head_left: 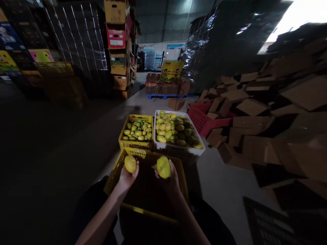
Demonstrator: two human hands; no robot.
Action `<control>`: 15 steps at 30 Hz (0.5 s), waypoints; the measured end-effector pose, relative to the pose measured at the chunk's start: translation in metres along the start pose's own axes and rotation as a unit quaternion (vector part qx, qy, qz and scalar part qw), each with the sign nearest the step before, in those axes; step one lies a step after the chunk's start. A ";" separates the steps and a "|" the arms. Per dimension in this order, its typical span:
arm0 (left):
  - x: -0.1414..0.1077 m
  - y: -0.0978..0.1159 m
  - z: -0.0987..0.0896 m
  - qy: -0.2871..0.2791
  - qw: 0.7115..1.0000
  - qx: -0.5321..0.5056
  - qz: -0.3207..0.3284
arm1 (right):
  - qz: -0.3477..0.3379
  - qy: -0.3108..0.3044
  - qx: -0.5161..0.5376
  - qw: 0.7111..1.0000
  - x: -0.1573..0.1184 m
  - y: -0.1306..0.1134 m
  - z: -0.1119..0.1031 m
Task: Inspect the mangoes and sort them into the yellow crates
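1. Warehouse floor is lost in shadow toward nine o'clock; the inside of the near yellow crate is too dark to read.
2. Left hand: fingers curled round a yellow mango over the crate's eleven o'clock; long axis unclear.
3. Right hand: fingers, partly hidden, grip a greenish mango over its one o'clock, long axis running eleven to five.

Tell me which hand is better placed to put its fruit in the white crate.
Probably the right hand: its fruit is held in front of the white crate, while the left hand lines up with the fruit-filled yellow crate.
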State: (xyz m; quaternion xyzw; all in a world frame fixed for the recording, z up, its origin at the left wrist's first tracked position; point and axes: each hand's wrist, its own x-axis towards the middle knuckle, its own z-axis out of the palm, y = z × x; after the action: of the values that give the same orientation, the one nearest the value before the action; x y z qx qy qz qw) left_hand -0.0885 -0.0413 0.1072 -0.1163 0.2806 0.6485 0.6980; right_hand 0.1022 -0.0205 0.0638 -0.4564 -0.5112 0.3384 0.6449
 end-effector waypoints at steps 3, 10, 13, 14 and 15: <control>0.007 -0.009 0.006 0.027 0.999 -0.012 0.025 | 0.007 -0.004 0.023 1.000 -0.005 0.000 -0.003; 0.010 -0.025 0.014 -0.006 0.997 0.074 -0.005 | 0.108 -0.058 0.077 0.989 -0.014 -0.002 -0.023; 0.014 -0.027 0.011 -0.017 0.996 0.070 -0.061 | 0.140 -0.008 0.106 0.984 -0.013 -0.002 -0.032; 0.015 -0.028 0.010 -0.022 0.995 0.067 -0.073 | 0.152 0.008 0.118 0.981 -0.012 -0.002 -0.033; 0.016 -0.028 0.009 -0.026 0.994 0.070 -0.081 | 0.171 0.019 0.138 0.975 -0.009 -0.001 -0.034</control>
State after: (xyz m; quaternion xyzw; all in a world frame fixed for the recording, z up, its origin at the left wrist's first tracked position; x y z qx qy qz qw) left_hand -0.0594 -0.0270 0.0999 -0.0726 0.2969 0.5716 0.7615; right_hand 0.1325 -0.0377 0.0595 -0.4505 -0.3615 0.5021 0.6436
